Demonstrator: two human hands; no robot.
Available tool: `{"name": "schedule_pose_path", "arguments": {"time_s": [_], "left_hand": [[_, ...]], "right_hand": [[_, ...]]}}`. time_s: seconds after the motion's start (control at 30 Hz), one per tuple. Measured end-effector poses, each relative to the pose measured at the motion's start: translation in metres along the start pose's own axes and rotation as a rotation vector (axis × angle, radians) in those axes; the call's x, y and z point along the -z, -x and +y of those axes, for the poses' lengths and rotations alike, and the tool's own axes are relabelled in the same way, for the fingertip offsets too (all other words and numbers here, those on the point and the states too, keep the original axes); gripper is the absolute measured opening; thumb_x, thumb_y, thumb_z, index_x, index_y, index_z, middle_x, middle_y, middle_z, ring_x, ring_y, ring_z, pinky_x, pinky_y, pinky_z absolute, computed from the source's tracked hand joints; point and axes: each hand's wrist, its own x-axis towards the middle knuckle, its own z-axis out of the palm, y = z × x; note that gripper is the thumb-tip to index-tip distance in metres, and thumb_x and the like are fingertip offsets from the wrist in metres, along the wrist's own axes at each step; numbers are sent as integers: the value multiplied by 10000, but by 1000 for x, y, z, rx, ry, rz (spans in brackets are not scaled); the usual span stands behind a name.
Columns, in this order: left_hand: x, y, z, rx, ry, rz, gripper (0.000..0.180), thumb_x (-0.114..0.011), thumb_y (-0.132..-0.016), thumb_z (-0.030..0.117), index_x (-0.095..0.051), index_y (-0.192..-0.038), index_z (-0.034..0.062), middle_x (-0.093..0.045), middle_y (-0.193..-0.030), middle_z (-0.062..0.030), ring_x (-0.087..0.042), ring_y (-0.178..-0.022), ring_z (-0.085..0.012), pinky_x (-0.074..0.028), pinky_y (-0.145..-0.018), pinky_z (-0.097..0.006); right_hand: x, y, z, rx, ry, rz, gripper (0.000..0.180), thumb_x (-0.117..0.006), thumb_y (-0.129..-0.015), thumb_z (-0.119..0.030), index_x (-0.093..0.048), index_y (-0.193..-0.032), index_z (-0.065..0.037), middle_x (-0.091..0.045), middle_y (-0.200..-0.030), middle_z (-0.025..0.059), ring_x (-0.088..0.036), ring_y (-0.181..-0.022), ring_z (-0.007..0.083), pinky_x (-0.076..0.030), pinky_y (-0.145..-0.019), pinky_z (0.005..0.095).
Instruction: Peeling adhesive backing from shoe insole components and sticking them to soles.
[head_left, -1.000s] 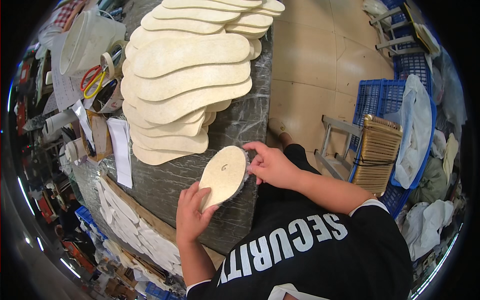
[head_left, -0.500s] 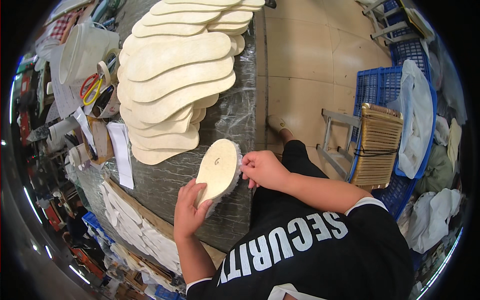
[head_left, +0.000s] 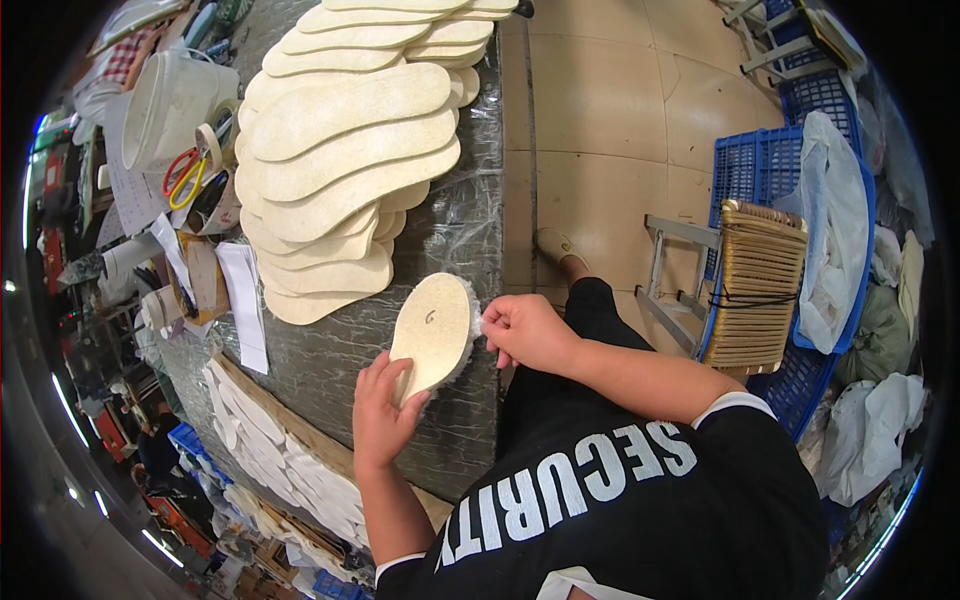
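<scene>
A cream insole (head_left: 432, 325) with white fluff along its edge is gripped at its lower end by my left hand (head_left: 384, 408), thumb and fingers closed round it. A small dark mark shows on its flat upper face. At the insole's right edge, my right hand (head_left: 532, 332) pinches with fingertips together, at the fluff (head_left: 474, 322). Whether a tuft is caught between those fingers is too small to make out. Beyond the hands, overlapping rows of cream insoles (head_left: 350, 135) are piled on the dark, plastic-covered table (head_left: 440, 240).
White insole-shaped pieces (head_left: 275, 450) lie in a tray at the table's near left. Along the left stand a white bucket (head_left: 165, 110), scissors (head_left: 184, 180), tape and papers (head_left: 242, 300). To the right are a woven-seat stool (head_left: 755, 290) and blue crates (head_left: 735, 180).
The insole and my left hand have shifted very slightly. My right hand stays at the insole's edge, its fingers slightly moved. The view has moved a little.
</scene>
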Motion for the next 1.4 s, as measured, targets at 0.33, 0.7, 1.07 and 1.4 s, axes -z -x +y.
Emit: {"name": "schedule_pose_path", "arguments": {"time_s": [0.33, 0.7, 1.07, 1.4], "left_hand": [[-4, 0, 4, 37, -18, 22, 508, -790, -655, 173, -606, -1119, 79, -564, -1224, -178, -533, -1043, -365, -432, -916, -435], [-7, 4, 15, 104, -82, 52, 652, -837, -548, 265, -599, -1137, 119, -499, -1331, -122, -508, -1068, -344, -420, -891, -438], [6, 47, -11, 382, 254, 186, 458, -747, -716, 150, -579, -1130, 46, -591, -1100, -151, -572, -968, -356, -467, -830, -404], [-18, 67, -31, 708, 700, 418, 249, -714, -745, 53, -638, -977, 0, -640, -877, -137, -614, -770, -264, -476, -699, -314]], "right_hand": [[5, 2, -15, 99, 61, 31, 131, -622, -848, -115, -595, -882, 8, -619, -643, 66, -616, -500, 161, -469, -443, 289], [-26, -21, -74, 892, 1118, -237, 559, -749, -646, -130, -555, -1168, -87, -538, -1207, 115, -483, -1153, 289, -340, -985, 475], [-30, -42, -80, 717, 1493, -547, 859, -846, -530, -293, -496, -1309, -197, -430, -1359, 114, -390, -1273, 305, -245, -1066, 561], [-46, -47, -97, 591, 1560, -601, 744, -833, -553, -317, -556, -1224, -154, -463, -1327, 138, -436, -1219, 345, -283, -1037, 571]]}}
